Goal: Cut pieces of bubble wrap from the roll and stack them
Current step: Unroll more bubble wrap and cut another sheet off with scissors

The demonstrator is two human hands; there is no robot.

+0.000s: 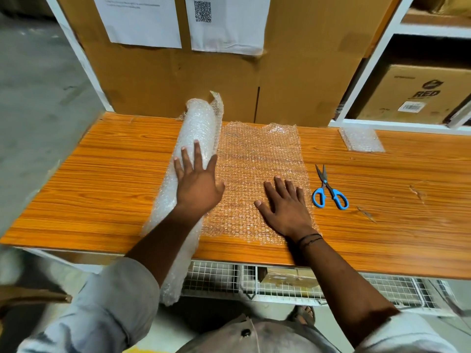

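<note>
A roll of clear bubble wrap (196,128) lies front to back across the orange wooden table (102,179), its near end hanging over the front edge. An unrolled sheet (257,154) spreads flat to the right of the roll, still joined to it. My left hand (197,180) rests flat on the roll with fingers spread. My right hand (286,205) presses flat on the sheet near its right edge. Blue-handled scissors (330,191) lie shut on the table just right of the sheet. A small cut piece of bubble wrap (362,140) lies at the back right.
A large cardboard box (229,80) with paper sheets taped on it stands against the table's back edge. White shelving (397,26) holding a carton is at the right. A wire mesh rack (280,284) sits under the table front.
</note>
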